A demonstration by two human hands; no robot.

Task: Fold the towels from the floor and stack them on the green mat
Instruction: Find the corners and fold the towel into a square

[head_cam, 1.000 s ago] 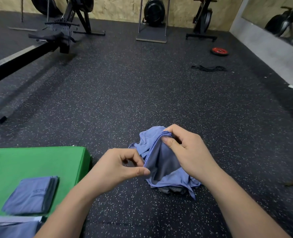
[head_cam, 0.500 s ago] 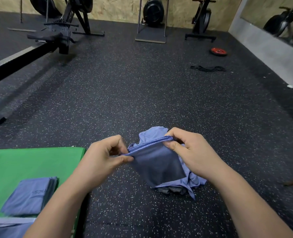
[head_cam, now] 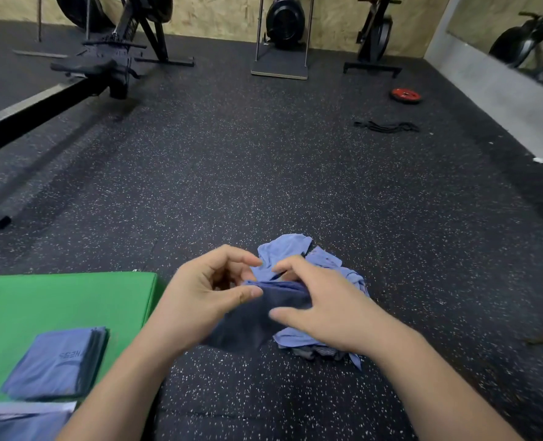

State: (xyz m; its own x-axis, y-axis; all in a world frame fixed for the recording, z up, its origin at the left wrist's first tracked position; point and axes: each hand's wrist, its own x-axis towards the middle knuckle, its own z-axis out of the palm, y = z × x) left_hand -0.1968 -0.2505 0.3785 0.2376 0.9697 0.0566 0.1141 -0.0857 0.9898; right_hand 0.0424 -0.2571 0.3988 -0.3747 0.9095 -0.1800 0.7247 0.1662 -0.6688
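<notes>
Towel (head_cam: 248,326) pinched along its top edge by left hand (head_cam: 197,300) and right hand (head_cam: 324,313) above crumpled pile (head_cam: 283,249) on floor (head_cam: 264,170); folded stack (head_cam: 57,361) lies on green mat (head_cam: 57,297).

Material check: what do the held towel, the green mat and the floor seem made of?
Held towel: thin soft cloth, perhaps microfibre, matte blue; it drapes limply. Green mat: probably foam under a smooth, faintly shiny cover; thick squared edge. Floor: likely rubber, matte black with pale flecks.

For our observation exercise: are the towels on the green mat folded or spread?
Folded: the towels form a compact rectangle on the green mat, layered edges showing.
</notes>
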